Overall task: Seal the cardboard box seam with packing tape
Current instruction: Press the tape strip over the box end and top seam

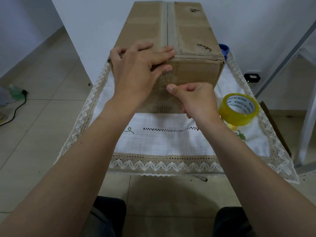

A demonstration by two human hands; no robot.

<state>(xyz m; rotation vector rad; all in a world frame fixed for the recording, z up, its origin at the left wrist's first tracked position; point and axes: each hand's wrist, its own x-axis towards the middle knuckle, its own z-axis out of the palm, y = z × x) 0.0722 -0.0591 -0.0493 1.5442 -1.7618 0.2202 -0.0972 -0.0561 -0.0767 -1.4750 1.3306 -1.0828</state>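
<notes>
Cardboard box (193, 31) on cloth (162, 139) | left hand (136, 69) flat, open on near edge | right hand (196, 98) curled, thumb pressing tape strip (166, 77) | roll (239, 109) right

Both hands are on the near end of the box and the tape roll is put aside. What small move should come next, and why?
Probably slide the right hand thumb down the near face of the cardboard box, pressing the clear tape end flat. The left hand already holds the top edge by the seam, the strip there looks wrinkled, and the tape roll lies on the cloth.

We note a brown cardboard box (193, 31), yellow tape roll (239, 109) lower right, white cloth (162, 142) with beige zigzag lace border.
</notes>
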